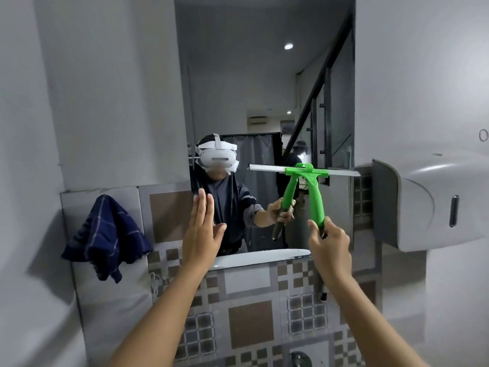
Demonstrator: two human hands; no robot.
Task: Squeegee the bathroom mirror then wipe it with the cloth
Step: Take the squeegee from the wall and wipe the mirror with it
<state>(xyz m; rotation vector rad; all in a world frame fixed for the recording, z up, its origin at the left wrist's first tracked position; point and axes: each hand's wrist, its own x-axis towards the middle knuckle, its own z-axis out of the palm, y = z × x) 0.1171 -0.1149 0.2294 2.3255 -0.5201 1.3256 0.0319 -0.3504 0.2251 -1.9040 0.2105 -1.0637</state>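
Observation:
The tall bathroom mirror (264,75) fills the upper middle of the head view. My right hand (329,247) grips the lower end of a green squeegee (315,197). Its grey blade lies level against the glass on the mirror's right side, about two thirds of the way down. My left hand (199,229) is raised flat, fingers together and thumb out, by the mirror's lower left corner, holding nothing. A dark blue checked cloth (105,239) hangs on the wall to the left of the mirror, apart from both hands.
A grey paper dispenser (428,202) juts from the wall right of the mirror, close to the blade's right end. Patterned tiles (251,321) cover the wall under the mirror. A tap (300,360) shows at the bottom edge. The mirror reflects a person wearing a headset.

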